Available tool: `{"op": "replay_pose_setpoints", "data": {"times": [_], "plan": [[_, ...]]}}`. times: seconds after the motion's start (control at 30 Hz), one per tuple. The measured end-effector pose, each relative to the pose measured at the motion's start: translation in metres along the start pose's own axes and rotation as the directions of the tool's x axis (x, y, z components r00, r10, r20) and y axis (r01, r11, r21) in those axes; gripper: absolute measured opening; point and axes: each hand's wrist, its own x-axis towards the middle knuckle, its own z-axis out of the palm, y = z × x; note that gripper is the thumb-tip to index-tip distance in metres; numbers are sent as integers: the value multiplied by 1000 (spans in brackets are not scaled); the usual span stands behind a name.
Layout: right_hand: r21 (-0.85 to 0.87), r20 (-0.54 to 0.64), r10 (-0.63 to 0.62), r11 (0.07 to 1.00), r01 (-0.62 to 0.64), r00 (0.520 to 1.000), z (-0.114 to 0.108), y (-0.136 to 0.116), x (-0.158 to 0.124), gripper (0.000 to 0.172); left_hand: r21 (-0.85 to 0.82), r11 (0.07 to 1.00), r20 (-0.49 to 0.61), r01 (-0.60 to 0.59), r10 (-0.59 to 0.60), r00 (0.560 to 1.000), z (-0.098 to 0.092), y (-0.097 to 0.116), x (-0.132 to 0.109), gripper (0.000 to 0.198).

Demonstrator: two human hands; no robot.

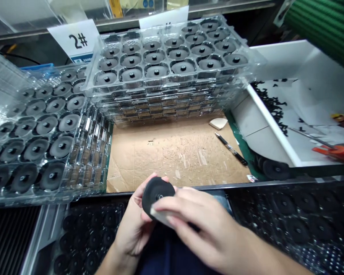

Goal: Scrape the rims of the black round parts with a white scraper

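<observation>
My left hand [133, 225] holds a round black disc [156, 194] low in the middle of the view, thumb and fingers wrapped round its edge. My right hand [202, 229] reaches across from the right, its fingers pinched on a small pale block [160, 215] pressed against the disc's lower edge. Both hands hover just in front of the cardboard sheet [172, 152].
A stack of clear trays [172, 65] full of black discs stands at the back, and another stack [37, 130] sits at the left. A white bin [292, 114] with small black parts and red-handled pliers [336, 152] is at the right. A pen [231, 149] lies on the cardboard.
</observation>
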Motion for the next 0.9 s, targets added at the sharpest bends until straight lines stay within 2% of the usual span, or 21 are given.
{"op": "replay_pose_setpoints", "data": {"times": [0.03, 0.1, 0.17, 0.23, 0.3, 0.33, 0.37, 0.4, 0.47, 0.53, 0.6, 0.7, 0.77, 0.83, 0.87, 0.9], "plan": [[-10, 26, 59, 998, -59, 998, -5, -1, -6, 22, 8, 1000, -5, 22, -22, 1000, 0, 1, -1, 59], [-122, -12, 168, 978, -168, 986, -14, -3, -14, 22, 10, 998, -5, 59, -59, 998, -1, 1, -1, 63], [-272, -100, 136, 949, -159, 986, -19, -6, -13, 23, -9, 997, 6, 82, -81, 997, 0, -3, 0, 68], [-363, -68, -48, 931, 20, 997, -23, -7, -2, 27, -16, 993, 32, 117, -117, 993, 1, -9, 2, 64], [-297, 52, -243, 922, 247, 969, -26, -1, 12, 33, -11, 989, 66, 148, -147, 987, 2, -12, 2, 52], [-243, 94, -289, 921, 303, 953, -27, 4, 17, 33, -12, 989, 80, 148, -146, 986, 3, -13, 2, 47], [-216, 96, -287, 929, 302, 953, -29, 11, 20, 32, -17, 990, 97, 142, -140, 985, 3, -12, 1, 44], [-220, 54, -238, 944, 244, 970, -29, 20, 20, 30, -30, 990, 112, 140, -136, 984, 3, -12, -1, 44], [-249, -109, -50, 968, 21, 993, -25, 41, 11, 27, -66, 986, 130, 153, -144, 981, 2, -9, -3, 49], [-203, -232, 133, 962, -182, 964, -13, 66, -7, 28, -98, 979, 126, 179, -166, 978, 1, -5, -5, 54], [-148, -236, 246, 947, -285, 940, 3, 91, -26, 29, -104, 973, 111, 204, -192, 975, 1, -3, -5, 52], [-149, -201, 290, 935, -322, 936, 17, 113, -45, 26, -83, 963, 117, 255, -245, 963, 2, -2, -2, 48], [-143, -232, 323, 921, -361, 917, 12, 108, -45, 25, -76, 960, 128, 269, -258, 958, 5, -4, 1, 49], [-134, -316, 315, 919, -371, 895, -2, 86, -37, 25, -70, 964, 129, 255, -244, 961, 10, -7, 3, 52], [-139, -344, 275, 931, -338, 898, -9, 71, -31, 24, -53, 970, 117, 239, -231, 966, 12, -9, 3, 55], [-162, -366, 156, 960, -228, 918, -16, 55, -25, 23, -26, 975, 96, 220, -217, 971, 14, -11, 3, 56]]}}
